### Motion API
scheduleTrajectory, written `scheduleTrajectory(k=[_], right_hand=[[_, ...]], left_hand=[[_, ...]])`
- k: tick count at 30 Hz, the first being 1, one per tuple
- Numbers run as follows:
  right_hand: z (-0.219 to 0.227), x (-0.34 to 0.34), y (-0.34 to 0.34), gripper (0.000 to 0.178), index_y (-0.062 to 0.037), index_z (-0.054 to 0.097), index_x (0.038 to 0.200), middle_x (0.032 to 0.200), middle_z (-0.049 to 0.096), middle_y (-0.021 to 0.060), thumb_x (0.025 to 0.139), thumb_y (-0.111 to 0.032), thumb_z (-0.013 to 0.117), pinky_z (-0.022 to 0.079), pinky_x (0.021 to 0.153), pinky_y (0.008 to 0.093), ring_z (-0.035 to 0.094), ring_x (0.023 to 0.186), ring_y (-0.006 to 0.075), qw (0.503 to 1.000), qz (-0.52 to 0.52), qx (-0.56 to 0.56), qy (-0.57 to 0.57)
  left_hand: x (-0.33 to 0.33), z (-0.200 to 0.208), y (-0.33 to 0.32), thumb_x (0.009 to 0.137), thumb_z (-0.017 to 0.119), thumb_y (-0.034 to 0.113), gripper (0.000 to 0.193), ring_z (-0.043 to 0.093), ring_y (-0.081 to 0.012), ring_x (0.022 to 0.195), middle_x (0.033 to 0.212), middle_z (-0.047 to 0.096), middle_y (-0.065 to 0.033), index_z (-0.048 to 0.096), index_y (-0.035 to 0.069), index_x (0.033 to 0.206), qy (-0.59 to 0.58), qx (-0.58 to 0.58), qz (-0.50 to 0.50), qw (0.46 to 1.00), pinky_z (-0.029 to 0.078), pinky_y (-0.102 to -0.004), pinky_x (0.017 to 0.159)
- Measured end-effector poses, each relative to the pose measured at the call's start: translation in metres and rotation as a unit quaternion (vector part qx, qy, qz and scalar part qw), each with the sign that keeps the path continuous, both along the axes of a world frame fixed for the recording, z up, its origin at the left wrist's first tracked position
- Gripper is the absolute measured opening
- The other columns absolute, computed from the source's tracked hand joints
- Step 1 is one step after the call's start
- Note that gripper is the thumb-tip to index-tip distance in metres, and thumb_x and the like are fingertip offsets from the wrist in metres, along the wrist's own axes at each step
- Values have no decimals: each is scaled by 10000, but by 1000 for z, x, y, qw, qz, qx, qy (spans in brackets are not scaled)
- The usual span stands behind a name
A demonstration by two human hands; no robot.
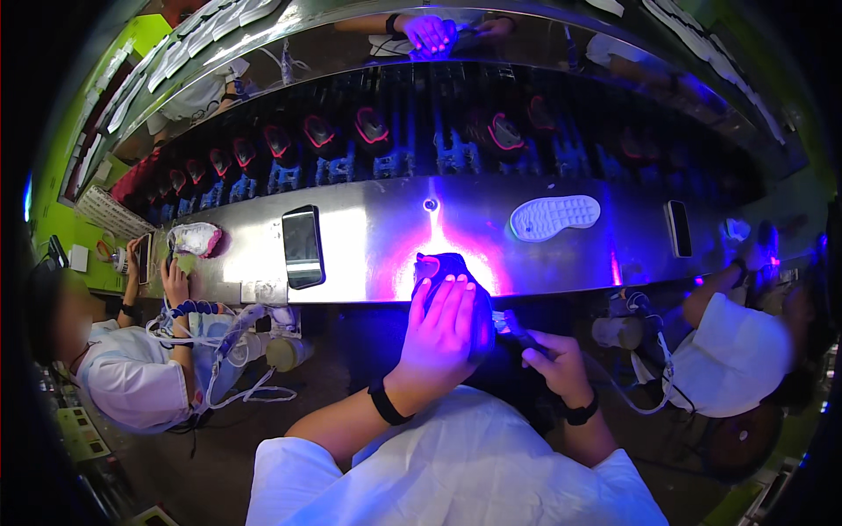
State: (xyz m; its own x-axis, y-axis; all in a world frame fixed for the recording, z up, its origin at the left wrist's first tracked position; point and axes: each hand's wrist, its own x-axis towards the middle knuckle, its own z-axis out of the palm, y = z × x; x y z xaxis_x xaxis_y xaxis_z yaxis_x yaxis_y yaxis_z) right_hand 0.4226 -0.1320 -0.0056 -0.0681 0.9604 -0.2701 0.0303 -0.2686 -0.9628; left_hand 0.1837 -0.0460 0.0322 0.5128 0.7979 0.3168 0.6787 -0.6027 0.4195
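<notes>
My left hand (441,326) lies across a dark shoe upper (449,265), fingers together and pressing on it, under strong violet light. A red-pink edge shows on the upper's far left side. In my right hand (560,366) is a brush (519,333) with a dark handle. Its pale bristle end meets or nearly meets the right side of the upper; I cannot tell which. The upper is just off the near edge of the metal bench (368,228), and my left hand hides much of it.
A white shoe sole (555,218) lies on the bench to the right. A phone (303,247) is on the left, another phone (679,229) far right. Behind, dark uppers (371,125) stand on a blue rack. Co-workers sit on both sides, with tubes (230,351) hanging near the left one.
</notes>
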Motion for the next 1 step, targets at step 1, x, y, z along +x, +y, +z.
scheduleTrajectory(k=[1], right_hand=[[0,1,-1,357,-40,697,1312,874,696,-11,973,-150,723,519,719,259,624,763,80,1000,-1,2,2]], left_hand=[[4,9,3,846,738,219,696,515,-386,1383,1428,553,-246,484,-74,1424,8,1,0,1000,257,-576,1225]])
